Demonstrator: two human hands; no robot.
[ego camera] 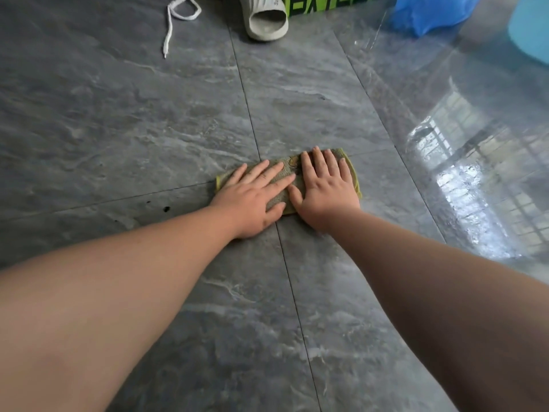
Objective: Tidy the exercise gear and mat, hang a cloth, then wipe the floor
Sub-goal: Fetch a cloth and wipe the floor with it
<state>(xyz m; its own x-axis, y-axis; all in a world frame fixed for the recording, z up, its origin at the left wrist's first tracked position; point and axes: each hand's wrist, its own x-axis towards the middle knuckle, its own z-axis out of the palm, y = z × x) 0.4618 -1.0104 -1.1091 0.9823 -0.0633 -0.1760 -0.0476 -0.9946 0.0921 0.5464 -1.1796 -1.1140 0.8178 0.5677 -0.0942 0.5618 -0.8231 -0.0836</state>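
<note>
Both bare arms reach forward, the left hand [252, 200] and right hand [324, 190] pressed flat, fingers spread, side by side on a folded cloth [289, 171] on the floor [118, 129], a slipper [266, 17] far beyond them.

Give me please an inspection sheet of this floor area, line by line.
Surface: grey tile floor, glossy and reflecting a window at right.
Job's things: folded green cloth flat on the floor where tile joints cross.
Clutter: slipper, white shoelace, green box, blue bag, dark specks.
Grippers: left hand and right hand pressed flat on the cloth, fingers spread.
Cables: nothing seen.
Surroundings: light blue object at the right edge, cannot tell what.
</note>
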